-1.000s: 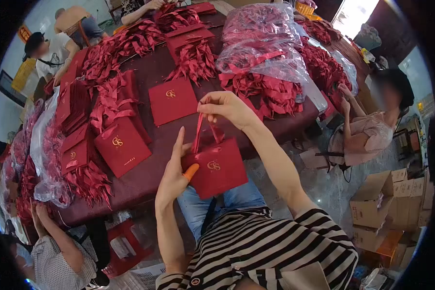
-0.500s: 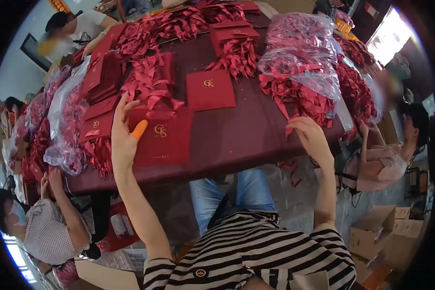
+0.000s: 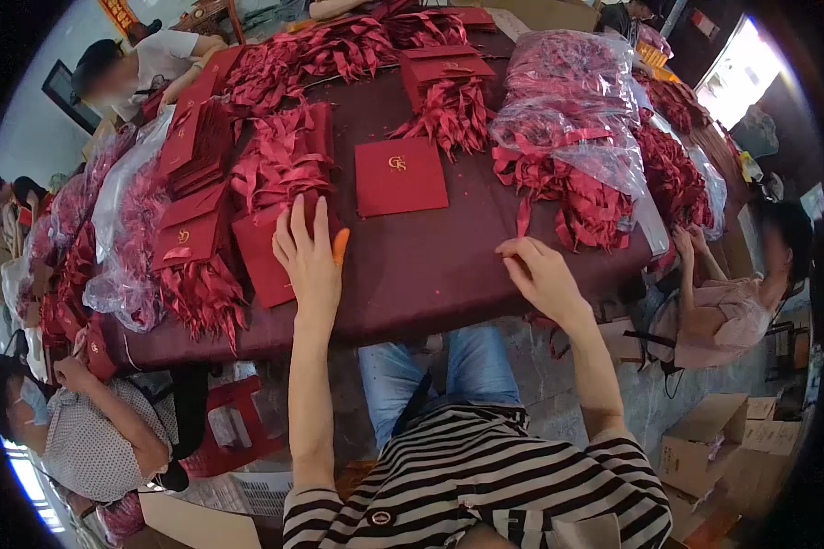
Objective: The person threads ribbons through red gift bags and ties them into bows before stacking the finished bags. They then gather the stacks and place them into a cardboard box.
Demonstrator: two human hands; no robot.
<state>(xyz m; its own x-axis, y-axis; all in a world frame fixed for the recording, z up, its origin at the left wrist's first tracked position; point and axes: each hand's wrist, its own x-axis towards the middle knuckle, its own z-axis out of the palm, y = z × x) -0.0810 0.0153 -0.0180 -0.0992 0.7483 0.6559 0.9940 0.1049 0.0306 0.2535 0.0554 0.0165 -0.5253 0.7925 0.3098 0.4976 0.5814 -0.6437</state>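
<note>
My left hand point(image 3: 309, 261) lies flat, fingers spread, on a red paper bag point(image 3: 258, 254) near the front edge of the dark red table point(image 3: 439, 270). An orange finger cot point(image 3: 340, 245) covers its thumb. My right hand point(image 3: 542, 276) rests at the table's front edge with its fingertips pinched on the end of a red ribbon point(image 3: 524, 218), which runs back to the ribbon heap point(image 3: 577, 197). Another red bag with a gold logo point(image 3: 399, 176) lies flat between my hands, farther back.
Stacks of red bags point(image 3: 188, 151) and ribbon bundles point(image 3: 279, 156) cover the left side; a clear plastic sack of ribbons point(image 3: 572, 87) sits at the right. Other people sit at lower left point(image 3: 92, 435), upper left point(image 3: 146, 64) and right point(image 3: 728, 293). Cardboard boxes point(image 3: 705, 448) stand on the floor.
A second ago both hands held a red bag over my lap. It now lies on the table under my left hand, and my right hand drew a ribbon back from the heap.
</note>
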